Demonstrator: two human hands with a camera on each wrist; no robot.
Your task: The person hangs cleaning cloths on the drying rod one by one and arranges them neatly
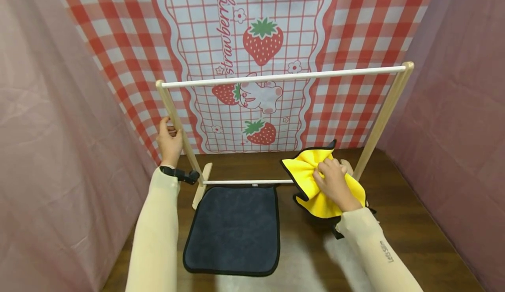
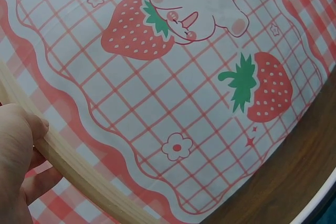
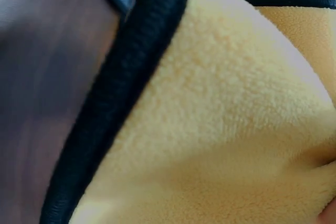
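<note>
The right hand [image 1: 334, 181] pinches the yellow cloth [image 1: 311, 178] at its gathered middle, over the surface [image 1: 402, 226] near the right post [image 1: 382, 122]; the left hand [image 1: 170, 145] grips the left post [image 1: 189, 151]. The fleecy cloth should be light, limp, best taken by 2 corners.

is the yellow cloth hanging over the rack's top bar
No, the yellow cloth is bunched in the right hand, below the white top bar in the head view.
</note>
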